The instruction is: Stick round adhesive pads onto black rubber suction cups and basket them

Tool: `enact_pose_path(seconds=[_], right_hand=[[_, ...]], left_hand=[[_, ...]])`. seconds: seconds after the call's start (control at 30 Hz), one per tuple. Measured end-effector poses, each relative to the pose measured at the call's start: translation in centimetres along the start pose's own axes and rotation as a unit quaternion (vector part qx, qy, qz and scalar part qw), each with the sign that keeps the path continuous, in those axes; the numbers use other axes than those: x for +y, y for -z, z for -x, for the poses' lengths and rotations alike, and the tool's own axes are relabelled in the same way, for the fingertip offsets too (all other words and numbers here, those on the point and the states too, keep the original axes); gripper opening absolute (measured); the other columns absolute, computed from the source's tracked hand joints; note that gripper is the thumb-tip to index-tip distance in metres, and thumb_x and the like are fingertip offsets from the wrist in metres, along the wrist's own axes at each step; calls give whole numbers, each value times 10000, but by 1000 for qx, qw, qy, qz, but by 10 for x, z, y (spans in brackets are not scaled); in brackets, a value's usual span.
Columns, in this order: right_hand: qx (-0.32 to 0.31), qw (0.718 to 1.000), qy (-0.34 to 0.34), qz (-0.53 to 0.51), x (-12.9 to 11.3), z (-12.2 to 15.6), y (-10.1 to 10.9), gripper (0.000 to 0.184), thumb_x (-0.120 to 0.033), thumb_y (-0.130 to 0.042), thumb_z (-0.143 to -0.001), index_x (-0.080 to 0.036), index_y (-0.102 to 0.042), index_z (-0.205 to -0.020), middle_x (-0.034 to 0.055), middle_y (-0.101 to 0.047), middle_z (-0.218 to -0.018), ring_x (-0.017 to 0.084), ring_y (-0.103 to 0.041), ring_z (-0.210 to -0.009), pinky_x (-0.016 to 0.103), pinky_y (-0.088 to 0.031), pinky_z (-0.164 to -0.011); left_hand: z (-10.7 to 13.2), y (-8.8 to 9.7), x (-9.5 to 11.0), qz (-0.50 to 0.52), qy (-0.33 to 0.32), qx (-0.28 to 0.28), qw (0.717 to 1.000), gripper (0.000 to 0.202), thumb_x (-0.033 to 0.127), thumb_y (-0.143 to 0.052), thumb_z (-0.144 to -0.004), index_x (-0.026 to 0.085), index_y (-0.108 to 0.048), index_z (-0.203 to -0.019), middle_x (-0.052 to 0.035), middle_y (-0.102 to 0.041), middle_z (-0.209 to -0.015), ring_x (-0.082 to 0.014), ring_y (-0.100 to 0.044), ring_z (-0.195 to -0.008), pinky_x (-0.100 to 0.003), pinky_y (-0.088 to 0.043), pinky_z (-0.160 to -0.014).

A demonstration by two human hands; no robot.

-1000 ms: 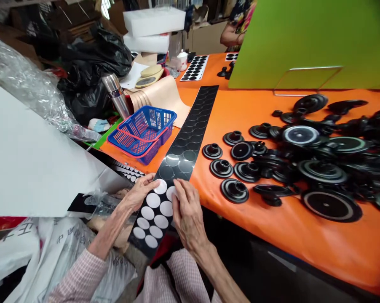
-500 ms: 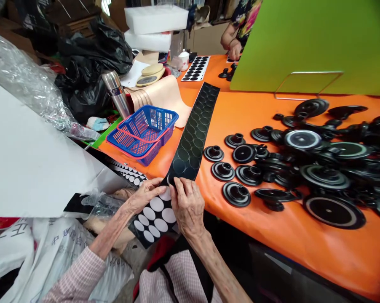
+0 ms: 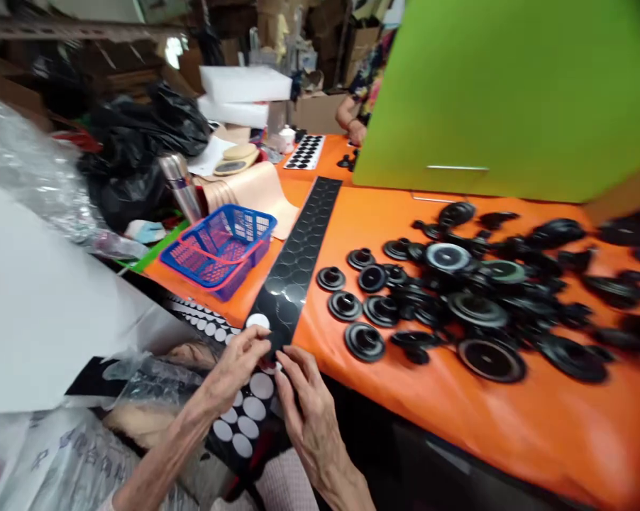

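Observation:
A long black sheet of round stickers (image 3: 293, 266) runs over the table edge toward me. Its near part shows rows of white circles (image 3: 255, 408) on black and hangs below my hands. My left hand (image 3: 240, 365) is closed at the left of the sheet, thumb and fingers pinching it beside a bare white circle (image 3: 257, 323). Close by on the right, my right hand (image 3: 306, 401) has its thumb and fingertips together at the sheet's edge. Whether a single sticker is lifted between the fingertips is blurred.
Black suction-cup-like discs (image 3: 480, 309) crowd the right of the orange table (image 3: 352, 383). A blue basket (image 3: 224, 248) and a steel flask (image 3: 180, 188) stand left. A green board (image 3: 490, 99) rises behind. Across the table is another person's hand (image 3: 357, 133).
The view has shifted, and things on the table appear lower and further left. A white circle now shows above my left fingers. My right fingers have drawn back slightly from the sheet.

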State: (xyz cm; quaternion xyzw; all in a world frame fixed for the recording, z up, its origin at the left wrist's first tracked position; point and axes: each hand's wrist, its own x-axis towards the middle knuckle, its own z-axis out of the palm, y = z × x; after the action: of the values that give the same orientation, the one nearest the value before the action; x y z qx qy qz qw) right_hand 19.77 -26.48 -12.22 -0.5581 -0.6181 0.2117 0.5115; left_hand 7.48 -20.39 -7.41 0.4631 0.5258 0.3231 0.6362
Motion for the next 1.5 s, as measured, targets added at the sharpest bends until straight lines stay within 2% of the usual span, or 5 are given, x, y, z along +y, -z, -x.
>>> enact_pose_path(seconds=[0.47, 0.63, 0.77, 1.07, 1.5], right_hand=[[164, 935, -305, -73, 27, 35, 124, 276, -478, -594, -824, -205, -608, -787, -21, -549, -630, 129, -534, -577, 237, -471, -565], [125, 959, -254, 7, 29, 39, 135, 209, -403, -551, -868, -214, -635, -833, 6, -604, -712, 140, -549, -617, 259, -479, -612], [143, 960, -239, -40, 26, 32, 128, 299, -383, -597, -846, -238, -567, -1106, -33, -568, -703, 124, -536, -603, 252, -479, -612], [146, 881, -349, -283, 12, 5, 123, 257, -437, -712, -774, -211, -590, -784, -36, -529, -702, 96, -492, -658, 208, -412, -644], [154, 923, -309, -169, 7, -2, 95, 263, -450, -634, -794, -196, -629, -727, 56, -538, -1089, 181, -555, -969, 300, -465, -787]], left_hand=[[-59, -126, -12, -332, -292, -44, 896, 288, 205, -618, -788, 196, -631, -1075, -99, -619, -1060, -281, -521, -1079, -464, -402, -987], [-56, -114, -7, 12, -58, -87, 994, 308, 316, -638, -804, 230, -559, -1090, -32, -637, -936, -182, -604, -869, -341, -492, -819], [-41, -102, 3, 224, 122, -140, 957, 279, 385, -661, -797, 192, -589, -984, -34, -640, -928, -145, -597, -749, -279, -515, -641], [-18, -93, 1, 175, 68, -185, 965, 253, 220, -668, -796, 156, -664, -1041, -71, -659, -1051, -161, -641, -848, -301, -545, -749], [-7, -85, -5, 170, 78, -193, 963, 473, 108, -664, -743, 216, -634, -1203, -78, -596, -1263, -238, -660, -991, -415, -578, -841]])
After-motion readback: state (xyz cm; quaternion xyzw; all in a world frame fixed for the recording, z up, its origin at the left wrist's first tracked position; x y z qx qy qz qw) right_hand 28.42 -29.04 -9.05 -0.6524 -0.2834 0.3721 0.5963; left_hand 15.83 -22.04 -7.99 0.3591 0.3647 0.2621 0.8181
